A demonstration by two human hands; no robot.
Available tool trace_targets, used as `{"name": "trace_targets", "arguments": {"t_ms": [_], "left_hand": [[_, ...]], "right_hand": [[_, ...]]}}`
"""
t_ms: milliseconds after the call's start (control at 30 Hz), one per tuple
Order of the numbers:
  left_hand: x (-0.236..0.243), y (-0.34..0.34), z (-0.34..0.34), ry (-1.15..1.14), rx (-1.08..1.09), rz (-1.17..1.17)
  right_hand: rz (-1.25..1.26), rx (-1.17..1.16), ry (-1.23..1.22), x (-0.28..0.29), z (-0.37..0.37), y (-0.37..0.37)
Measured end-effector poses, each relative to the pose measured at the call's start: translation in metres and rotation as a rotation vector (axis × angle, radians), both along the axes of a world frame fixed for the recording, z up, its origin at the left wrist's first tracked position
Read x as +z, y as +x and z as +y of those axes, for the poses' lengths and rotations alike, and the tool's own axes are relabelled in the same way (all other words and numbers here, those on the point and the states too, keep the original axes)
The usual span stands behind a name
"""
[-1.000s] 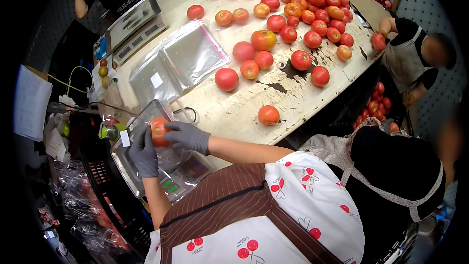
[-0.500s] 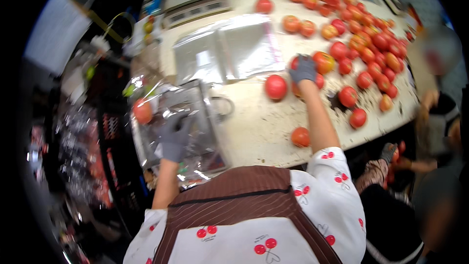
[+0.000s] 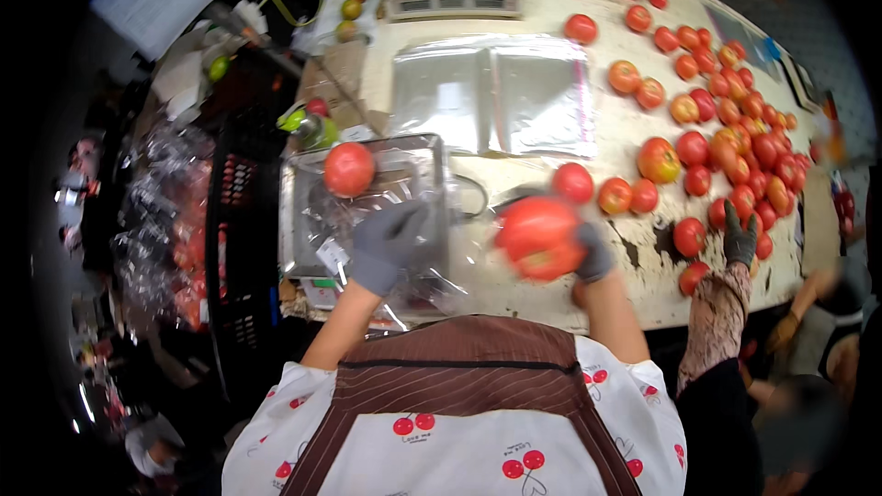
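Observation:
My right hand point(image 3: 593, 253), in a grey glove, grips a large red tomato point(image 3: 537, 239) above the table, blurred by motion. My left hand point(image 3: 390, 243), gloved the same way, has its fingers curled on a clear plastic bag point(image 3: 367, 208) spread over a metal scale tray point(image 3: 303, 202). The exact finger grip is partly hidden. Another red tomato point(image 3: 349, 170) rests at the tray's far side, by the bag. Beyond my right hand, a single tomato point(image 3: 573, 183) lies on the table point(image 3: 514, 298).
Flat stacks of clear bags point(image 3: 537, 96) lie ahead. Many tomatoes point(image 3: 735, 138) are heaped at the right, where a co-worker's gloved hand point(image 3: 740, 237) reaches in. A black crate point(image 3: 241, 193) stands left. A second scale point(image 3: 455, 2) sits at the back.
My right hand has come back from the tomatoes toward me, now carrying a large tomato. The view has shifted left. A co-worker's hand now reaches onto the heap.

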State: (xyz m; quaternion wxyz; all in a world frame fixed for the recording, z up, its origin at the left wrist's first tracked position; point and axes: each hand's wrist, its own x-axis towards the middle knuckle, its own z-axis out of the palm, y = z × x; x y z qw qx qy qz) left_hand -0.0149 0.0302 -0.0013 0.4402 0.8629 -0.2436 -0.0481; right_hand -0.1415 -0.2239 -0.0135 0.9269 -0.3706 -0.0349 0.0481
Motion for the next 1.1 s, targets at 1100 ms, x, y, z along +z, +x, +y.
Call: {"name": "trace_targets", "arguments": {"t_ms": [1100], "left_hand": [[0.02,-0.003,-0.013,0.047,-0.011,-0.047]], "right_hand": [[0.845,-1.082,-1.866,-0.1,-0.212,-0.013]]}}
